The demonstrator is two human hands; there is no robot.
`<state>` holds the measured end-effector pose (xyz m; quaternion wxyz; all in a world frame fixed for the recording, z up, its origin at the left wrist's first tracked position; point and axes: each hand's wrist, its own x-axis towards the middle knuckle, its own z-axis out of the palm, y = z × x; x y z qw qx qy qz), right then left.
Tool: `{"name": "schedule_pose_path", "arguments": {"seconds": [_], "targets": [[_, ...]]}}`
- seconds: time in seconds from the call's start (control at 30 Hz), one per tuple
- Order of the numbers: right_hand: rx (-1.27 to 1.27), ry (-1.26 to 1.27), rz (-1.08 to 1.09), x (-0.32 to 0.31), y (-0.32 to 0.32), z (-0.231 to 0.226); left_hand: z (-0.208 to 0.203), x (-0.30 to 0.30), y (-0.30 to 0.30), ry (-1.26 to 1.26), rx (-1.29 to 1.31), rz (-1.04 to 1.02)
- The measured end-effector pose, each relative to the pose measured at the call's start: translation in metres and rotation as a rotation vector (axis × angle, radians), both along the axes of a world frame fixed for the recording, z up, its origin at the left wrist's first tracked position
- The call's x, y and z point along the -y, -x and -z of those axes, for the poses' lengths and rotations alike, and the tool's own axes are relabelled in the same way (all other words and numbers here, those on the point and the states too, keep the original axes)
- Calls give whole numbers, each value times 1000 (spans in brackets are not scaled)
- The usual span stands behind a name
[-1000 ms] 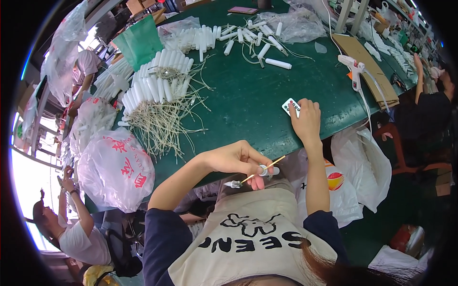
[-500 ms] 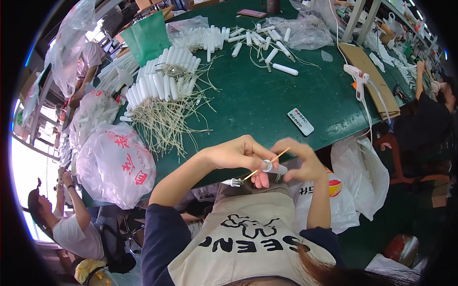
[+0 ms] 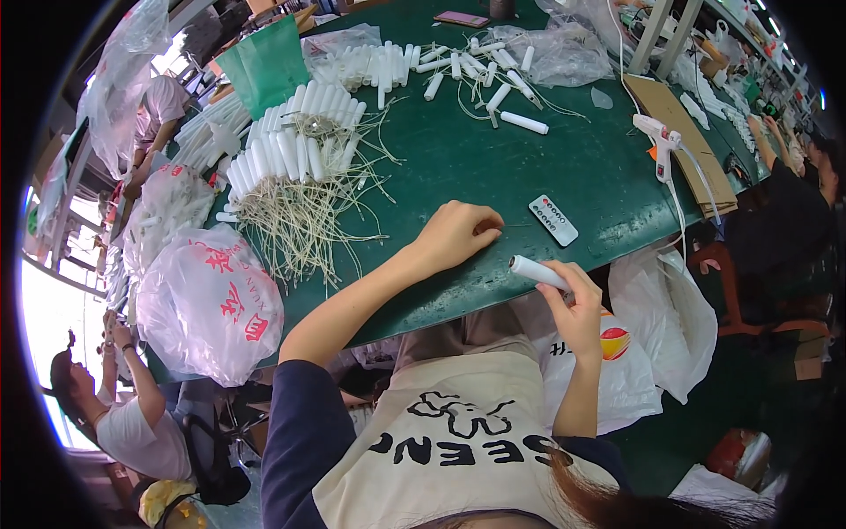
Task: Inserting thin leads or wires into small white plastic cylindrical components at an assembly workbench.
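Observation:
In my right hand (image 3: 577,309) is a white plastic tube (image 3: 535,271), gripped by its right end over the table's front edge. The tube's dark end points left and slightly up. My left hand (image 3: 458,236) rests low over the green table, palm down, with fingers curled together. A thin faint line shows beside its fingertips, but what they hold, if anything, is hidden. Between the hands and a little farther back lies a white remote control (image 3: 553,220).
White tubes with thin wires (image 3: 282,159) are piled at the left, beside stuffed plastic bags (image 3: 211,304). Loose tubes (image 3: 524,122) lie at the back. A white glue gun (image 3: 659,145) and its cable are at the right, near cardboard (image 3: 679,132). Other people sit nearby.
My hands have parted. The left moved forward onto the table; the right still holds the white tube, now farther from the body. The thin wooden stick is no longer clearly seen.

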<state>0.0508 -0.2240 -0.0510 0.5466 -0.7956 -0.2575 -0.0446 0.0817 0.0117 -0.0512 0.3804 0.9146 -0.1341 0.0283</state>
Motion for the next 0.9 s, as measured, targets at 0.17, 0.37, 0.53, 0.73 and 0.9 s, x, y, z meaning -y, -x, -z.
{"name": "schedule_pose_path", "arguments": {"seconds": [0.17, 0.37, 0.53, 0.73, 0.9], "targets": [[87, -4, 25, 1, 2, -7, -21, 6, 6, -101, 392, -10], [354, 106, 34, -14, 5, -28, -58, 7, 42, 700, -565, -169], [558, 287, -17, -29, 17, -41, -47, 16, 52, 675, -748, -62], [498, 298, 20, -16, 20, -35, -47, 6, 59, 485, -748, 19], [489, 283, 34, -16, 21, -40, -33, 8, 58, 569, -653, -77]]}}
